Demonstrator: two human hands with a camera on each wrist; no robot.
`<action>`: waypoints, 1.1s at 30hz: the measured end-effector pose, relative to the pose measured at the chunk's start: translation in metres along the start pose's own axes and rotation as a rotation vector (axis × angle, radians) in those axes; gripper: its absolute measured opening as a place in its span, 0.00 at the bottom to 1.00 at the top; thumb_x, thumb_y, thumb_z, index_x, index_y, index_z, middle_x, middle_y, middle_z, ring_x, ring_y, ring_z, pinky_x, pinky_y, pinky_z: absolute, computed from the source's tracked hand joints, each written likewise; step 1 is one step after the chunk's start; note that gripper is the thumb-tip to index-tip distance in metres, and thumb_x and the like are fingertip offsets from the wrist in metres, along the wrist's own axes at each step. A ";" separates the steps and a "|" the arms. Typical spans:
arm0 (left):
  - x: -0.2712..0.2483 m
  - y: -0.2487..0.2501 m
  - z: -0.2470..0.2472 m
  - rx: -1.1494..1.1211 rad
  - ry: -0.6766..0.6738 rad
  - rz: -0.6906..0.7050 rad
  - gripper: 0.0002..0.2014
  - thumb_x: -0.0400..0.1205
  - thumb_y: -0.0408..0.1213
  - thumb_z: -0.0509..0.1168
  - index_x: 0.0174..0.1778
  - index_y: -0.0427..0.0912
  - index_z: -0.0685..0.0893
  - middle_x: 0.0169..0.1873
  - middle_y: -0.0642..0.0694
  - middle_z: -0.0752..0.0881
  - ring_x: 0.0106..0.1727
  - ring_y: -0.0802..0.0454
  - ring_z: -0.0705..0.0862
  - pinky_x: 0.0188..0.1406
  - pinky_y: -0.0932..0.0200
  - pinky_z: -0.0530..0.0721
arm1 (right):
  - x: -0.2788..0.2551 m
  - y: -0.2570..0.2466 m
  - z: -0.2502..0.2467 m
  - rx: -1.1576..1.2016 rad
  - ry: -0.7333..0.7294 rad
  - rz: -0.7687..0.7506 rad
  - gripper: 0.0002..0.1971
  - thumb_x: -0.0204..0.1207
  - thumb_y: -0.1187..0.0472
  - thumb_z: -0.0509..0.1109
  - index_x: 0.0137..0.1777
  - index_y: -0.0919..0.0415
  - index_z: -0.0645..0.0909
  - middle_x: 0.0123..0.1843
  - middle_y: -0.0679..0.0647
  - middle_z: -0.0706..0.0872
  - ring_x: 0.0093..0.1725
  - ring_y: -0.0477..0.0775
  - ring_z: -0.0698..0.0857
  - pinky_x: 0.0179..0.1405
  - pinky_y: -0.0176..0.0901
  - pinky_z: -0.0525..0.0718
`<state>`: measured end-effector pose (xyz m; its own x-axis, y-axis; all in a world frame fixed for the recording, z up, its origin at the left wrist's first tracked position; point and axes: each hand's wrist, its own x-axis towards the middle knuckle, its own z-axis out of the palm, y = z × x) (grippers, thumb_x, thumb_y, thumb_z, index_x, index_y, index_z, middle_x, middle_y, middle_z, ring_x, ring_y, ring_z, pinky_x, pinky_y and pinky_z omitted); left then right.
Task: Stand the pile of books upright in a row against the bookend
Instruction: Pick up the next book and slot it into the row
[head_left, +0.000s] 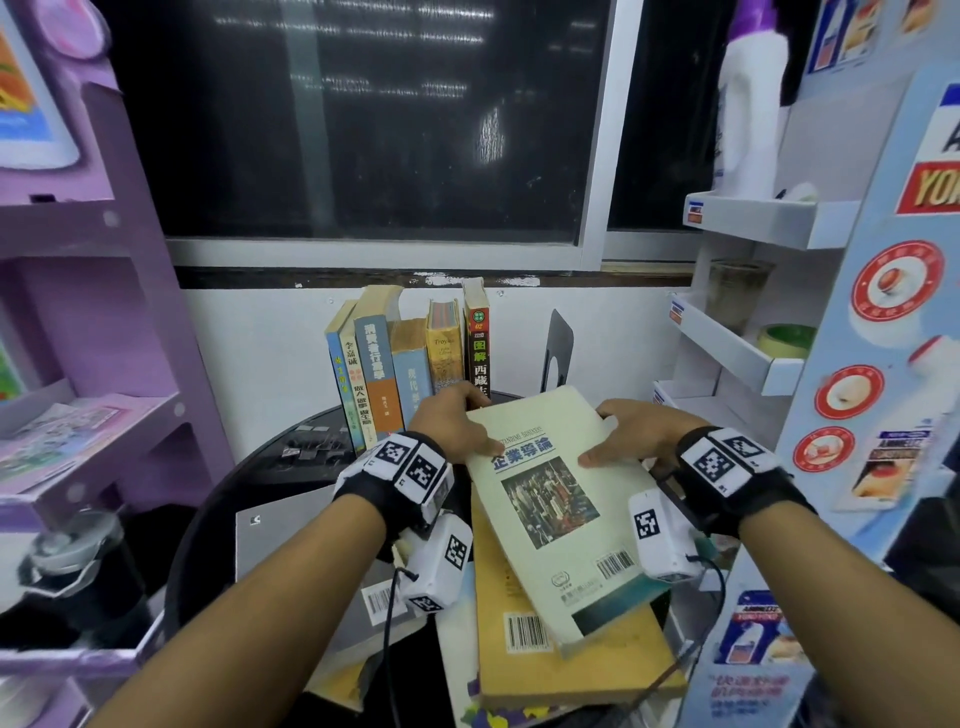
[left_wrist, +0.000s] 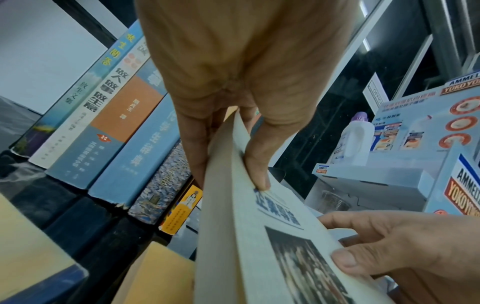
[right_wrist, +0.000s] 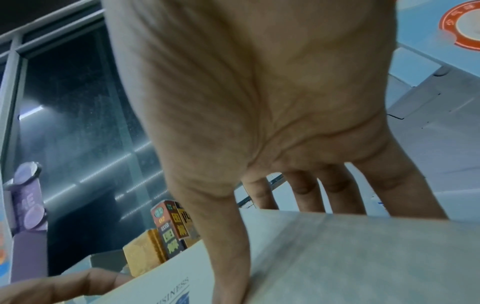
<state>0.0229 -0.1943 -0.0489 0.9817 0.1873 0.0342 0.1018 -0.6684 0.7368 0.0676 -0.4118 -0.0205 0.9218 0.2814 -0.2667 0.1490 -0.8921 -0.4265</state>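
The pale cream paperback (head_left: 558, 499) is held between both hands, raised off the pile and tilted, its far end highest. The left hand (head_left: 449, 426) pinches its left edge, thumb on the cover and fingers (left_wrist: 197, 148) underneath; the right hand (head_left: 631, 434) clamps the opposite edge the same way, thumb (right_wrist: 228, 257) pressed on the cover and the fingers curled over the far edge. Two grips on opposite edges probably keep the floppy book from sagging as it is turned upright. Directly below the wrists lies the rest of the pile, with a tan book (head_left: 576, 660) on top, on the dark round table (head_left: 218, 519). Just beyond the left fingertips stands the row of upright books (head_left: 410, 358); beyond the right hand, the black metal bookend (head_left: 556, 348) stands apart from the row, leaving a gap that looks meant for this book.
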 end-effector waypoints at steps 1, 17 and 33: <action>0.000 0.002 -0.002 -0.036 0.036 0.010 0.26 0.69 0.36 0.80 0.60 0.48 0.77 0.55 0.48 0.81 0.49 0.49 0.82 0.29 0.65 0.80 | 0.000 -0.002 -0.002 0.019 0.018 -0.004 0.30 0.70 0.50 0.79 0.68 0.54 0.72 0.63 0.53 0.83 0.60 0.56 0.84 0.62 0.52 0.83; 0.002 0.016 -0.024 -0.738 0.296 0.201 0.18 0.73 0.23 0.74 0.53 0.47 0.82 0.51 0.43 0.86 0.49 0.48 0.88 0.46 0.50 0.90 | -0.024 -0.006 -0.015 0.575 0.174 -0.235 0.19 0.75 0.58 0.76 0.65 0.55 0.76 0.52 0.61 0.90 0.42 0.64 0.92 0.43 0.62 0.91; 0.003 0.000 -0.007 -0.977 0.173 0.168 0.20 0.81 0.42 0.68 0.67 0.43 0.75 0.54 0.42 0.88 0.51 0.48 0.89 0.50 0.52 0.88 | -0.025 -0.017 0.002 0.704 0.450 -0.514 0.16 0.74 0.55 0.77 0.55 0.55 0.75 0.53 0.54 0.89 0.50 0.56 0.90 0.38 0.51 0.90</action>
<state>0.0252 -0.1891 -0.0442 0.9265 0.2984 0.2291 -0.2886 0.1731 0.9417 0.0417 -0.4035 -0.0081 0.8764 0.2856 0.3878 0.4576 -0.2429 -0.8553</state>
